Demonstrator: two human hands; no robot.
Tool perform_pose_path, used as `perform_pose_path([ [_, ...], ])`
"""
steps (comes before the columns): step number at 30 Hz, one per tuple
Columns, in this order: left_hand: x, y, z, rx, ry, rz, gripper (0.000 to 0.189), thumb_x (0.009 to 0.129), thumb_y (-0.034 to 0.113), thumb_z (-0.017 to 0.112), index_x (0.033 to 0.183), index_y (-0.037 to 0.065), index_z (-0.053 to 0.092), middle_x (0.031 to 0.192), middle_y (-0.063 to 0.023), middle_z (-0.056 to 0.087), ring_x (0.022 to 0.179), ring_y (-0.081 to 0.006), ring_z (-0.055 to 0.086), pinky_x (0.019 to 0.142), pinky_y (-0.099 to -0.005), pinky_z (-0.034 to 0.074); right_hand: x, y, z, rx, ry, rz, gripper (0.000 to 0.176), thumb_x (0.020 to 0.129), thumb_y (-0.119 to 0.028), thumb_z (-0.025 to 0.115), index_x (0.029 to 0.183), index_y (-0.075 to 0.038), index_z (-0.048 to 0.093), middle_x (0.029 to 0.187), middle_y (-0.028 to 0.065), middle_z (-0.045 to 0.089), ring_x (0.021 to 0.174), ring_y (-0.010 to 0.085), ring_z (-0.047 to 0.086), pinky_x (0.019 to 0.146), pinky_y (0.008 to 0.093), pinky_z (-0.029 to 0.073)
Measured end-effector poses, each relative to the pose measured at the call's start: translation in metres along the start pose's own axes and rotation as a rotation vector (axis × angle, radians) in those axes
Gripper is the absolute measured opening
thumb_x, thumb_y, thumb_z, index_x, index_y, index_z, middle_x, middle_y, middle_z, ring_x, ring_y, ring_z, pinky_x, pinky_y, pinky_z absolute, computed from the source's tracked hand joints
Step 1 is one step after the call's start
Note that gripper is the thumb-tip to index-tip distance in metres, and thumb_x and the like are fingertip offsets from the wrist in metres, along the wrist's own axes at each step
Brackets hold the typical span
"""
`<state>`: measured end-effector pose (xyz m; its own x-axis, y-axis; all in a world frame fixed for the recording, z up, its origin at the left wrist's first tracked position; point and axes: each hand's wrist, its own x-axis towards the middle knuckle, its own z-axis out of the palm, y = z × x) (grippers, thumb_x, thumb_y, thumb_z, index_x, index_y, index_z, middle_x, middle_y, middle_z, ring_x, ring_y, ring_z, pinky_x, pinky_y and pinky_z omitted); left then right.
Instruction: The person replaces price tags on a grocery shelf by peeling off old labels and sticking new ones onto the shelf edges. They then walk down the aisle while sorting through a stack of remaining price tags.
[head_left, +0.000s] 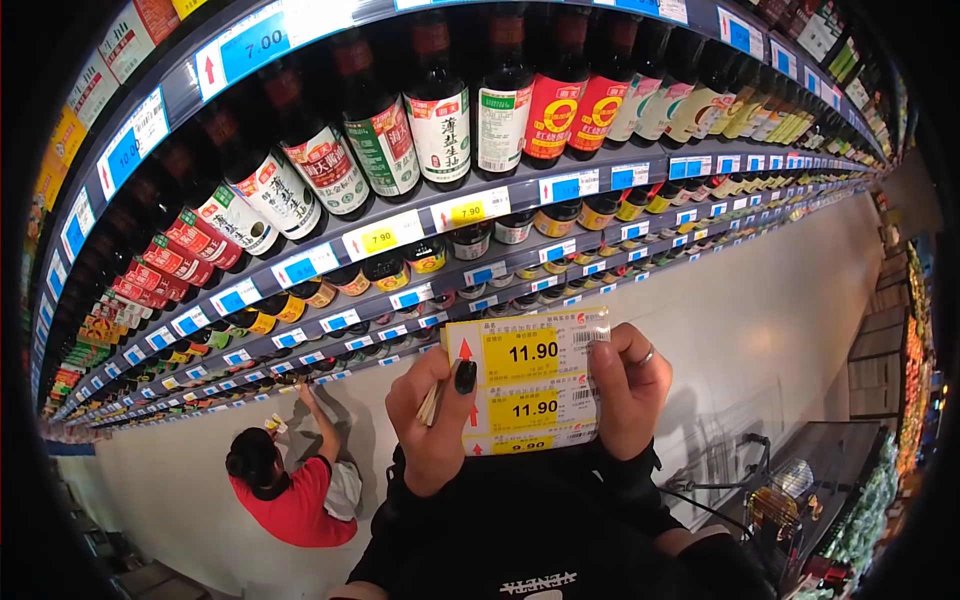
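Note:
Yellow and white price labels [530,384], joined in a sheet, are held up in front of my chest; two read 11.90 and a lower one 9.90. The left edge is pinched by my left hand [432,415], its dark-nailed thumb on the front and a stack of card edges showing beside the fingers. On the right edge, my right hand [630,390] grips the same sheet between thumb and fingers, a ring on one finger. Behind and above the labels, sauce bottles [437,135] stand along a shelf edge [400,232] lined with price tags.
A person in a red shirt [300,500] crouches at the lower shelves on the left, one arm reaching toward them. A wire cart [780,500] stands at the lower right. Pale floor [750,290] stretches along the aisle, with more goods on the far right.

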<state>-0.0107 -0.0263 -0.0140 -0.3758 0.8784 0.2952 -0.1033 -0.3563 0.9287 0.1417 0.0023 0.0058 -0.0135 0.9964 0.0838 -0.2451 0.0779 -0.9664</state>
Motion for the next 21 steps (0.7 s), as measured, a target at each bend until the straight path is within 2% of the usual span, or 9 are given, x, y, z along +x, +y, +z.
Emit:
perform_pose_path([
  [9, 0.001, -0.0006, -0.0018, -0.003, -0.054, -0.027, 0.013, 0.084, 0.003, 0.052, 0.075, -0.001, 0.044, 0.064, -0.0036, 0.05, 0.055, -0.0046, 0.038, 0.05, -0.021, 0.03, 0.0004, -0.0032, -0.0012, 0.013, 0.003, -0.012, 0.014, 0.086, -0.006, 0.055, 0.074, 0.001, 0.052, 0.066, 0.001, 0.055, 0.059, 0.0027, 0.043, 0.053, 0.0182, 0.034],
  [15, 0.0011, -0.0029, 0.0022, -0.006, -0.023, 0.044, 0.015, 0.084, 0.002, 0.053, 0.074, 0.0, 0.041, 0.063, -0.0039, 0.049, 0.054, -0.0052, 0.04, 0.048, -0.0212, 0.032, 0.0006, -0.003, -0.0043, -0.009, 0.01, -0.049, 0.012, 0.085, -0.005, 0.056, 0.075, 0.002, 0.052, 0.066, 0.002, 0.057, 0.059, 0.0032, 0.045, 0.053, 0.0185, 0.035],
  [21, 0.0053, -0.0013, -0.0019, 0.144, -0.109, 0.107, 0.016, 0.081, 0.002, 0.055, 0.074, 0.0, 0.041, 0.061, -0.0052, 0.049, 0.052, -0.0063, 0.041, 0.047, -0.0216, 0.032, 0.0035, -0.0003, -0.0076, -0.11, 0.024, -0.112, 0.013, 0.083, -0.005, 0.058, 0.073, 0.001, 0.053, 0.063, 0.0027, 0.057, 0.056, 0.0036, 0.046, 0.052, 0.0188, 0.035],
])
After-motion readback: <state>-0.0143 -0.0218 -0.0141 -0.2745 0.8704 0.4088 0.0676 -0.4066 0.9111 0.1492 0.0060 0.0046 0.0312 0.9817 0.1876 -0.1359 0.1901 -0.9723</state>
